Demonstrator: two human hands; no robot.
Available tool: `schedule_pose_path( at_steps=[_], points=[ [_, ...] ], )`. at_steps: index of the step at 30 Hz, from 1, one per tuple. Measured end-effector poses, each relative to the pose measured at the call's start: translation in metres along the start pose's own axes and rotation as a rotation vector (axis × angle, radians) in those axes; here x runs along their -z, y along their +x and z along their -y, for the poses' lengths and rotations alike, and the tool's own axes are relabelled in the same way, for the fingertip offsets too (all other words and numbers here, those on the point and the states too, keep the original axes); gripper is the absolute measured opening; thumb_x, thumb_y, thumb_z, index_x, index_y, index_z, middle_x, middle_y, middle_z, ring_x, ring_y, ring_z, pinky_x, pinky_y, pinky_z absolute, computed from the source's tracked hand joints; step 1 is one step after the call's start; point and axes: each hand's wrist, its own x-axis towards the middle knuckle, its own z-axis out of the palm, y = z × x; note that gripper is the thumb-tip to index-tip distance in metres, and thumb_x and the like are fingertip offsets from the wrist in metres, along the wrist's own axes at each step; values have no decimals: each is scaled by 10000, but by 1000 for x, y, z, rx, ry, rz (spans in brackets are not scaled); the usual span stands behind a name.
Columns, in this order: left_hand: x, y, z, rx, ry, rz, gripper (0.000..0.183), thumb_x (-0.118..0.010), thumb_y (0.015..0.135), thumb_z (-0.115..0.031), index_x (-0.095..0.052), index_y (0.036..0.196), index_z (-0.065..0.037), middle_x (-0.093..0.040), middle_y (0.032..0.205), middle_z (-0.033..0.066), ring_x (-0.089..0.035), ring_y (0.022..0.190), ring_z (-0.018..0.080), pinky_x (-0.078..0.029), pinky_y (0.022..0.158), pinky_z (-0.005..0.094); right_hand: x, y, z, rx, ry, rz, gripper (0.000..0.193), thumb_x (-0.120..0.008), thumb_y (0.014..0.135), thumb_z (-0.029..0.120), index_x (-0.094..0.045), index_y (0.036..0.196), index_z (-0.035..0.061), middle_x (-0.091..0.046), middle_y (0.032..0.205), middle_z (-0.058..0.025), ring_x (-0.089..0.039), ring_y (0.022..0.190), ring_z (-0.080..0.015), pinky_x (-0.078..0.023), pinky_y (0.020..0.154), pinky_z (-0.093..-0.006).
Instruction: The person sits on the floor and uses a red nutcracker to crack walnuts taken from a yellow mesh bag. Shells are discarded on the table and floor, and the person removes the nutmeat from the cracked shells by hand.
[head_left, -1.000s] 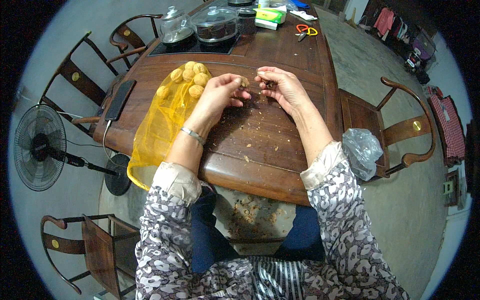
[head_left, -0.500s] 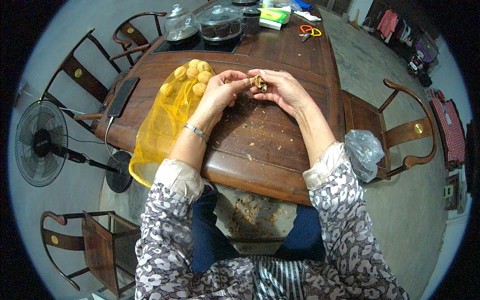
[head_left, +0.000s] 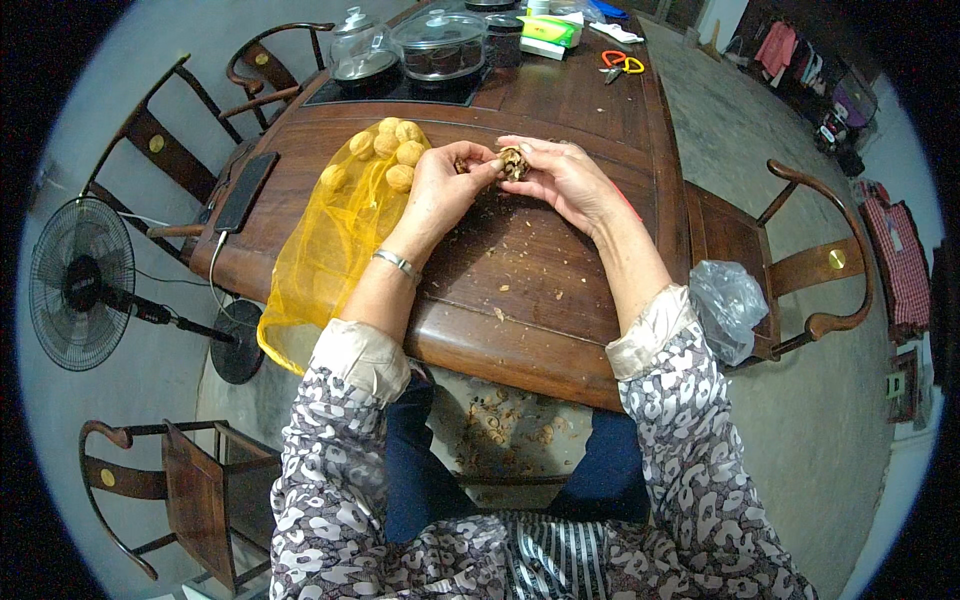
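Above the wooden table (head_left: pixel 540 330), a cracked walnut (head_left: pixel 514 164) is pinched in the fingers of my right hand (head_left: pixel 562 180); its broken shell and inside show. My left hand (head_left: pixel 446 186) meets it from the left, thumb and forefinger closed at its edge. A small brown piece (head_left: pixel 462 166) shows within the curled left fingers. Beside my left forearm lies a yellow mesh bag (head_left: pixel 330 235) with several whole walnuts (head_left: pixel 400 179) at its far end. Shell crumbs (head_left: pixel 500 312) are scattered on the tabletop below my hands.
Farther back are glass pots (head_left: pixel 440 48), a tissue pack (head_left: pixel 548 35) and scissors (head_left: pixel 622 66). A phone (head_left: pixel 246 192) lies at the left edge, near a standing fan (head_left: pixel 84 285). At right, a clear plastic bag (head_left: pixel 730 308) sits on a chair (head_left: pixel 830 262). Shells (head_left: pixel 505 430) litter the floor.
The walnut in my right fingers has shifted slightly left and turned. My left fingers have curled in more, and a brown piece now shows in them.
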Motion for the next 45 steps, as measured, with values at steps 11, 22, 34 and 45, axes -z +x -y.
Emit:
schedule_pose_path(
  at_steps=[11,22,34,45],
  points=[
    [1,-4,-7,-47,93,-40,140,-697,808,-100,-671,869,23,-633,713,17,-550,654,64,-444,591,213,4,2,-2,-4,-50,38,338,-507,962,181,-541,1213,-43,-608,1108,-110,-610,985,-150,-550,858,-289],
    [-1,-5,-7,-221,136,-119,142,-710,795,-115,-675,853,10,-608,654,6,-536,617,62,-439,557,231,5,5,-4,-9,-81,-22,304,-510,973,246,-604,1092,-18,-648,999,-83,-648,850,-150,-568,731,-259],
    [-5,-12,-11,-458,515,-200,171,-721,793,-108,-696,940,-26,-671,729,92,-618,631,142,-493,586,282,4,4,-6,-25,-201,-52,295,-570,939,311,-640,1016,34,-669,897,-39,-642,772,-105,-544,706,-222],
    [-6,-12,-10,-396,414,-179,173,-656,851,-145,-677,921,12,-673,741,85,-624,658,133,-490,600,290,0,0,-3,-47,-107,-125,340,-595,921,350,-656,953,18,-659,845,-62,-637,720,-141,-561,658,-283]
  ],
)
